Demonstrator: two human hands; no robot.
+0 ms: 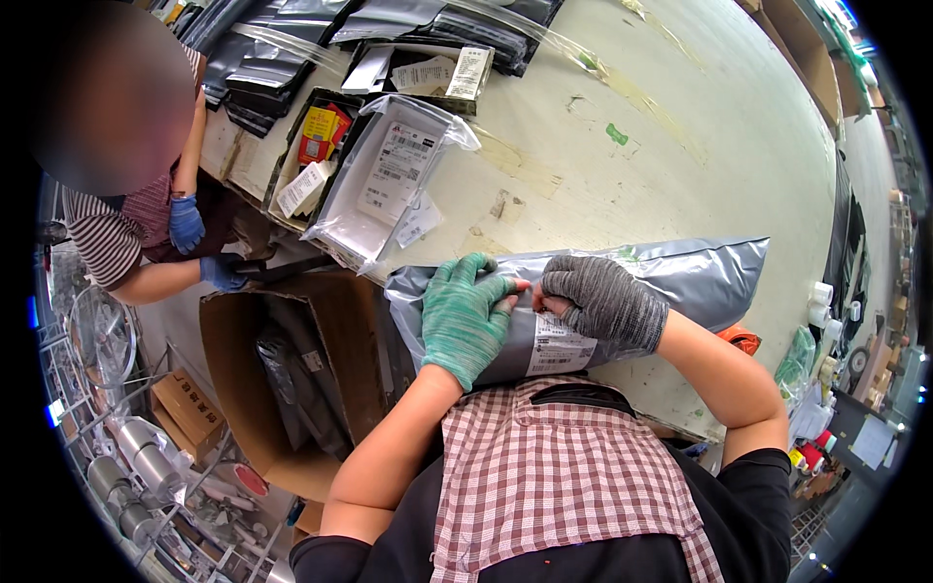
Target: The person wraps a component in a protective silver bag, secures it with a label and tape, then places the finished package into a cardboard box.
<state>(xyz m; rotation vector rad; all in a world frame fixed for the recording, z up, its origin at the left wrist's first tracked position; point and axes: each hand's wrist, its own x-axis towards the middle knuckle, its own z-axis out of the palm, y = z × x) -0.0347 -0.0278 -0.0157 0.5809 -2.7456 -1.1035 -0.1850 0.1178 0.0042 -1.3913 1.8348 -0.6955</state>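
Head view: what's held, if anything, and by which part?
Left hand rests on the grey bag; right hand is near the label's upper end, grip unclear.

Mailer — glossy plastic, carton — matt cardboard

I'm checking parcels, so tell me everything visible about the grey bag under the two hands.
The grey bag is glossy, creased and plastic-looking, bearing a white label. It lies lengthwise on the table along the near edge, right end pointed. The green-gloved left hand and grey-gloved right hand touch it. Whether it is sealed is unclear.
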